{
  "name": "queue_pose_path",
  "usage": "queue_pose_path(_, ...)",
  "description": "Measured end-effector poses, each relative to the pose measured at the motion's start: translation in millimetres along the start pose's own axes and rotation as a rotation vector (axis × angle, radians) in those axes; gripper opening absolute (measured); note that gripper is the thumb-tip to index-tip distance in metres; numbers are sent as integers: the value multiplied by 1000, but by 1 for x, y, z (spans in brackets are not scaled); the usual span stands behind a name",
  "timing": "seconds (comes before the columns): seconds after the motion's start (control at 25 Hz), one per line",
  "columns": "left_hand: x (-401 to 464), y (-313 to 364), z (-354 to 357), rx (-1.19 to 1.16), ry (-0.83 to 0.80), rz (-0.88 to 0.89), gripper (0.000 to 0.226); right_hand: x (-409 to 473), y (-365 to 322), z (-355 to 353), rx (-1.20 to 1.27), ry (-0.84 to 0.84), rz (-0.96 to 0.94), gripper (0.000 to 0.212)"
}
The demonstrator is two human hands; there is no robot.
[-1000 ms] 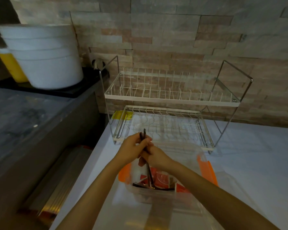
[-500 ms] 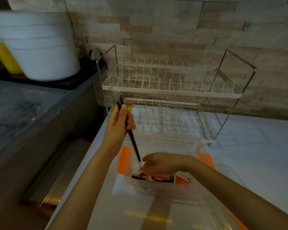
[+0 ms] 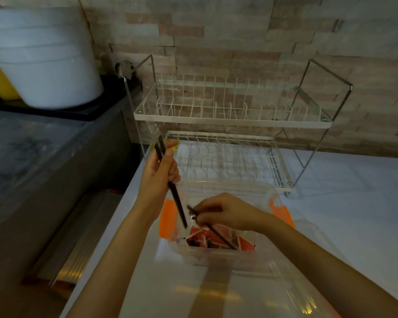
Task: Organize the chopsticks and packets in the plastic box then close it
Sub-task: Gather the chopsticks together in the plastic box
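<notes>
A clear plastic box [image 3: 228, 260] with orange side clips [image 3: 168, 218] stands open on the white counter. Red and white packets [image 3: 201, 236] lie in its bottom. My left hand [image 3: 157, 177] grips a pair of dark chopsticks [image 3: 177, 203] in a clear wrapper, held steeply with the tips down at the box's left edge. My right hand [image 3: 225, 212] reaches into the box and pinches a second pair of dark chopsticks [image 3: 218, 234] that slants down to the right over the packets. The clear lid [image 3: 296, 283] lies near me, to the right.
A two-tier white wire dish rack [image 3: 232, 118] stands just behind the box against the stone wall. To the left is a dark raised counter [image 3: 32, 157] with stacked white buckets [image 3: 44, 58] on a black tray. White counter [image 3: 354, 198] extends to the right.
My hands have separated: the left one lifted one pair of chopsticks up and left, while the right one dropped into the box and took hold of another pair. The view tilted down.
</notes>
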State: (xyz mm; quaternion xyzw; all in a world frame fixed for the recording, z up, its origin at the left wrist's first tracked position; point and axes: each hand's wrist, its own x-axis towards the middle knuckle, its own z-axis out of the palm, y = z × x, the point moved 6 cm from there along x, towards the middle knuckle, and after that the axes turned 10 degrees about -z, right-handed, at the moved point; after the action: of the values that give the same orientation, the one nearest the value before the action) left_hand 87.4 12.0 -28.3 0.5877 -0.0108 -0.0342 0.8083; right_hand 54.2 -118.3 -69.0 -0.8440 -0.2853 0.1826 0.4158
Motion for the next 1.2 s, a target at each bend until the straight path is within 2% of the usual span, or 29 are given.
queue_pose_path(0.12, 1, -10, 7, 19, -8, -35, 26, -8, 3, -26, 226, 313, -8, 25)
queue_pose_path(0.28, -2, -28, 25, 172, -41, -76, 28, -18, 5, -58, 525, 668, -41, 23)
queue_pose_path(0.44, -9, -41, 53, 249, -181, -124, 27, -21, -3, -74, 592, 831, -108, 19)
queue_pose_path(0.6, -18, -49, 73, 327, -260, -137, 25, -18, -12, -78, 527, 835, -151, 16)
queue_pose_path(0.76, -19, -56, 72, 297, -244, -139, 23, -14, -8, -74, 473, 784, -87, 14)
queue_pose_path(0.88, -17, -58, 66, 317, -229, -146, 25, -17, -9, -86, 505, 815, -76, 24)
queue_pose_path(1.08, -14, -55, 70, 325, -243, -108, 27, -11, -24, -85, 276, 593, -187, 34)
queue_pose_path(1.2, -13, -52, 71, 325, -246, -101, 26, -11, -20, -77, 279, 546, -200, 31)
